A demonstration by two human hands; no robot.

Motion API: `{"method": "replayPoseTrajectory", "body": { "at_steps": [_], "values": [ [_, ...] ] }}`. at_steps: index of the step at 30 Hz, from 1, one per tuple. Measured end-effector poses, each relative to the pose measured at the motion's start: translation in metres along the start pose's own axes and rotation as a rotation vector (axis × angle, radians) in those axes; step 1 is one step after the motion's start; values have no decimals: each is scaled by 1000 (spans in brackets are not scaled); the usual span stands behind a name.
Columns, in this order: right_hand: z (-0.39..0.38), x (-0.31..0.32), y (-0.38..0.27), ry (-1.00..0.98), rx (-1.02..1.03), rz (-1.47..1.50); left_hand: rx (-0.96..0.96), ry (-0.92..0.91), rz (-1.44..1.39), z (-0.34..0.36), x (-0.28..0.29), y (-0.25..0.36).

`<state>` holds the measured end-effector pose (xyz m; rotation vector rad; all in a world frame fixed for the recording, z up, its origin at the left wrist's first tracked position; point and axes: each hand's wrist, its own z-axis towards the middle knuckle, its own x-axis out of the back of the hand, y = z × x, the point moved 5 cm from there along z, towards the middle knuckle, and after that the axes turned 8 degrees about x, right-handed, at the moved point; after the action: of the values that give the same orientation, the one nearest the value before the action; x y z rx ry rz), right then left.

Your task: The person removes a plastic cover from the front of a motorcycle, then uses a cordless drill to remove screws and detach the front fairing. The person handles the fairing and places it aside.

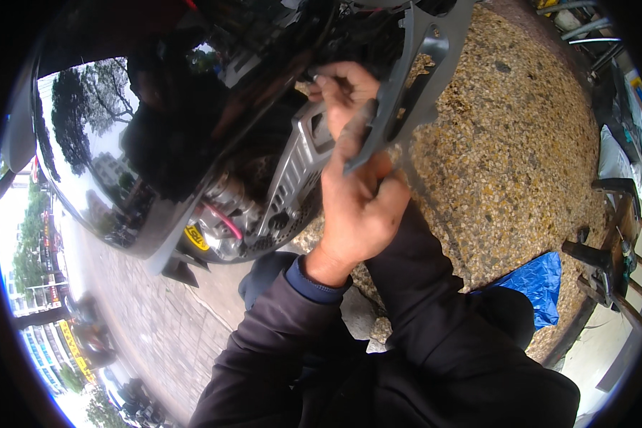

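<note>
My left hand [364,214] is closed beside the lower end of a dark grey plastic trim piece [396,107], its index finger stretched up along it. Whether it grips the trim or something else cannot be made out. Beyond it my right hand [346,89] reaches up from under the left wrist, thumb and finger pinched at a small dark thing by the black bodywork. The glossy black body panel [171,107] of a scooter or motorcycle fills the upper left. Below my right hand sits a slotted silver metal part [296,167], above a perforated brake disc [292,225].
A pink-red hose [223,220] and a yellow sticker [196,237] show near the wheel. Pebbled ground [506,143] lies right, paving [150,307] left. A blue plastic sheet [538,285] is near my right knee. A wooden stool-like thing [613,250] stands at far right.
</note>
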<state>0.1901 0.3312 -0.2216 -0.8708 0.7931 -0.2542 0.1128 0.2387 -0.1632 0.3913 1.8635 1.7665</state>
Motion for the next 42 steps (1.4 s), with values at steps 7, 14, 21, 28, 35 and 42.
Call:
{"method": "replayPoseTrajectory", "body": {
  "at_steps": [7, 14, 21, 28, 35, 42],
  "values": [
    [6, 0, -1, 2, -133, 65, -14, -1, -58, 3, 1, 1],
    [0, -1, -3, -4, -145, 29, -23, -36, -52, 6, 5, 6],
    [3, 0, 5, -105, -20, 128, -66, 93, -20, 8, 21, 7],
    [4, 5, -4, -60, 213, -321, -110, 406, 202, 33, 81, 3],
    [2, 1, -17, 6, 583, -599, -149, 361, -7, 76, 96, -9],
    [-1, 0, -13, 16, 534, -554, -90, 272, -327, 85, 93, -8]
  ]
}}
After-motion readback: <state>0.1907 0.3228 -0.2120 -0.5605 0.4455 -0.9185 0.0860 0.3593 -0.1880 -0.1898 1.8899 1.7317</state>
